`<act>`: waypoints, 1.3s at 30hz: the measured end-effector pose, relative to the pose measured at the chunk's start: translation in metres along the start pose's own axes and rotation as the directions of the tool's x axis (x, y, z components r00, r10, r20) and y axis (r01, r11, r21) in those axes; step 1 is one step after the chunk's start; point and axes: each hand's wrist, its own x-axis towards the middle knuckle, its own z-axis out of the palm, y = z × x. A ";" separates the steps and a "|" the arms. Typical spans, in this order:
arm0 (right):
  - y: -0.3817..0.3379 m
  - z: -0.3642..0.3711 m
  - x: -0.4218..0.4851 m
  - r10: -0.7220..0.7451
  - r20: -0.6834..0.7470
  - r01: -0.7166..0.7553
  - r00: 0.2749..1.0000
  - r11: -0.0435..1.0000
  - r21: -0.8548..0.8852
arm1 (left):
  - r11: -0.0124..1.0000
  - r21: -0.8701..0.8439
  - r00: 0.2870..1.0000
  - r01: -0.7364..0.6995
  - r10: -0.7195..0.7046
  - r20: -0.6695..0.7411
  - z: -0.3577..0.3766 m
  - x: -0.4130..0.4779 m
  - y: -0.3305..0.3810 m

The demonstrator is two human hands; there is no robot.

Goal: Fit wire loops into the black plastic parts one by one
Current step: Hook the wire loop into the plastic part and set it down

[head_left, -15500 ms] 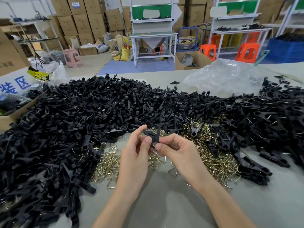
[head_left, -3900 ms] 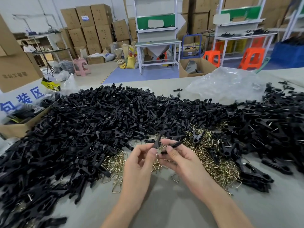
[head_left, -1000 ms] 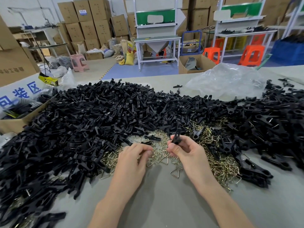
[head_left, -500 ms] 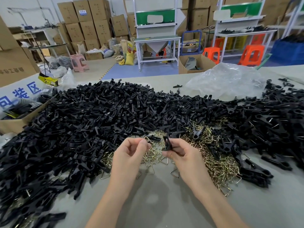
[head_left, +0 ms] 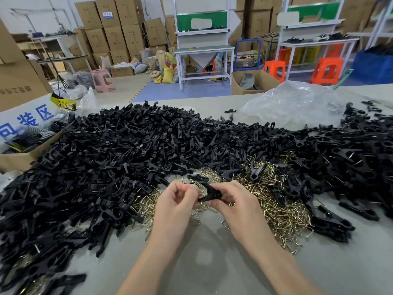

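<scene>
My right hand (head_left: 236, 204) pinches a black plastic part (head_left: 210, 193) just above the grey table. My left hand (head_left: 176, 201) meets it from the left, fingertips curled together against the part's left end; a wire loop between those fingers is too hidden to confirm. Under and to the right of both hands lies a heap of brass-coloured wire loops (head_left: 276, 207). A broad pile of black plastic parts (head_left: 119, 158) fills the left and middle of the table. A second black pile (head_left: 350, 158) spreads along the right side.
A crumpled clear plastic bag (head_left: 295, 103) lies at the back right of the table (head_left: 212, 265). An open cardboard box (head_left: 23, 154) sits at the left edge. Stacked cartons, workbenches and orange stools stand beyond the table.
My left hand rose from the wire loops and came right to meet my right hand. The black part in my right hand tipped from upright to nearly level.
</scene>
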 end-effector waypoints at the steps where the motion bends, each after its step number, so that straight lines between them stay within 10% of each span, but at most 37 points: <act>1: 0.001 0.000 0.000 -0.003 0.003 0.003 1.000 1.000 -0.004 | 1.000 0.013 1.000 -0.001 0.001 0.001 0.001 0.000 -0.001; 25: 0.002 -0.002 -0.001 -0.038 -0.012 0.037 0.999 0.995 -0.088 | 0.995 0.022 0.990 0.095 -0.097 0.106 0.004 0.002 -0.012; 39: -0.014 -0.010 -0.004 -0.002 0.295 -0.049 0.956 0.985 0.163 | 0.825 -0.165 0.676 0.541 -0.309 0.668 -0.016 0.003 0.002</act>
